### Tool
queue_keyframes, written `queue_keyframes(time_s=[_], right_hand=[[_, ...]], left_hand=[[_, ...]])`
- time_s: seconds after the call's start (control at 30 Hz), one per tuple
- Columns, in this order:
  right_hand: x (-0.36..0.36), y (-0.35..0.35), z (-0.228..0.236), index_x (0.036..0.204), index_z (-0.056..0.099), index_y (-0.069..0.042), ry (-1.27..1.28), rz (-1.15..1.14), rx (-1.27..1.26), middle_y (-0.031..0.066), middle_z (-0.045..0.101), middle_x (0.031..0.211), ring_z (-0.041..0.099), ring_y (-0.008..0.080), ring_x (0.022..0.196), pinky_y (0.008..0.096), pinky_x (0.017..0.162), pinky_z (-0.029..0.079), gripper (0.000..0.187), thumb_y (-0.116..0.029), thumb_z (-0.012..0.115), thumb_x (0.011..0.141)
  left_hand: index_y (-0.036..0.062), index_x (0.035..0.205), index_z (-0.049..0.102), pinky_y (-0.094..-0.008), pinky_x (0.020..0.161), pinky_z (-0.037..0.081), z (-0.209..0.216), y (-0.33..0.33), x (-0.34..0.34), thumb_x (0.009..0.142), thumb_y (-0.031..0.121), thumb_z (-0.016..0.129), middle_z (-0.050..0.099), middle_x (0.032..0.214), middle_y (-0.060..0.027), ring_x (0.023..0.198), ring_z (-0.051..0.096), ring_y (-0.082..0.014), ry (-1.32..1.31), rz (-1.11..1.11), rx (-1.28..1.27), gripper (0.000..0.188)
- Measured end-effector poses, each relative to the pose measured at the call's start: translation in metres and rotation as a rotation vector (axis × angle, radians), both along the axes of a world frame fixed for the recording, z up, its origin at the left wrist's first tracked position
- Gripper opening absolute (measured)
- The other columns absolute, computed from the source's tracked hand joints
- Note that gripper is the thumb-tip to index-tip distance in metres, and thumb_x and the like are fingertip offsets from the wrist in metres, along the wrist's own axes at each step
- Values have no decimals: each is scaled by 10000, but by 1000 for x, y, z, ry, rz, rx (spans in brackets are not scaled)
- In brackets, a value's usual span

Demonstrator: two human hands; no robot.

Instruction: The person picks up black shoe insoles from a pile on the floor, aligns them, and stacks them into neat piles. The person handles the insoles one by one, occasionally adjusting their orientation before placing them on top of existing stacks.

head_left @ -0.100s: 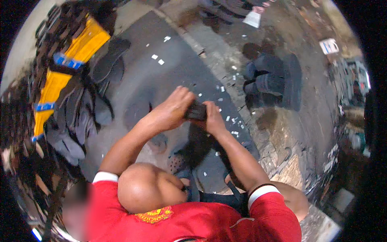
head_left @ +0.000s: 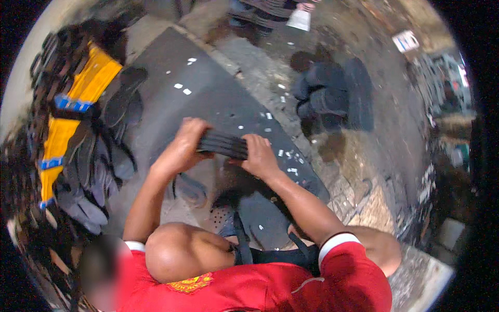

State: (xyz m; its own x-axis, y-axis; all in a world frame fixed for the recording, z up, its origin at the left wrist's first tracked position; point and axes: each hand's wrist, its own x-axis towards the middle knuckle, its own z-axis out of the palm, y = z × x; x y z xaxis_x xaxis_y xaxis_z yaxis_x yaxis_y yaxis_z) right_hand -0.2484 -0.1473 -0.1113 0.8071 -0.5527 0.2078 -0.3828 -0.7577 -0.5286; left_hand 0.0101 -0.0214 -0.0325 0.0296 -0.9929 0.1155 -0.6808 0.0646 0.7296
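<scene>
A small stack of black soles, seen edge-on in several layers, is held up in front of my knees. My left hand is closed on its left end, and my right hand grips the right end. Parts of the stack are hidden by my fingers. Beneath it lies a dark grey mat with small white scraps scattered over it. A loose grey sole rests below my left hand.
Grey soles are heaped on the left, beside a yellow strip with blue bands and piles of dark pieces. Stacks of dark soles stand on the right. At the far edge, a person's hand shows near a white piece.
My hands have moved apart, the left one further left, and more of the black stack shows between them. The whole view has shifted slightly.
</scene>
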Motion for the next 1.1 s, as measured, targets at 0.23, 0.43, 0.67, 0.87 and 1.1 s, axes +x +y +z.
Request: queue_keyframes(time_s=[0.23,0.43,0.67,0.87,1.1], right_hand=[[35,-16,65,1162,610,-77,381,144,-266,78,630,1074,597,259,1089,423,898,427,561,-278,844,694],[22,-157,238,1172,663,-87,401,250,-829,73,697,1152,609,264,1170,546,1086,406,408,-355,690,865],[-138,-288,318,1383,564,10,53,-481,-334,271,591,1372,551,431,1302,484,1084,455,678,-474,713,932],[-202,-321,189,1294,667,20,123,-659,835,173,697,1293,636,287,1186,420,1029,463,569,-474,586,1023],[-182,-312,137,1383,549,84,-208,-850,804,231,664,1286,640,350,1176,445,1013,479,634,-427,557,1008]], left_hand=[[-3,1418,418,-731,1143,245,-4,-23,-45,816,179,765,503,1391,-171,1374,466,-347,-628,75,342,718],[-53,1359,450,-535,1016,420,114,-151,-80,939,195,668,571,1237,-258,1169,550,-445,-462,52,-234,533],[-100,1384,525,-501,967,511,122,-335,-171,933,381,769,667,1295,-251,1212,643,-384,882,260,430,703],[-81,1257,651,-506,975,531,36,-379,-218,953,332,747,718,1225,-199,1076,702,-370,1181,489,629,522],[-45,1324,650,-561,1096,428,53,-360,-237,930,576,660,613,1386,-280,1312,568,-441,330,566,491,736]])
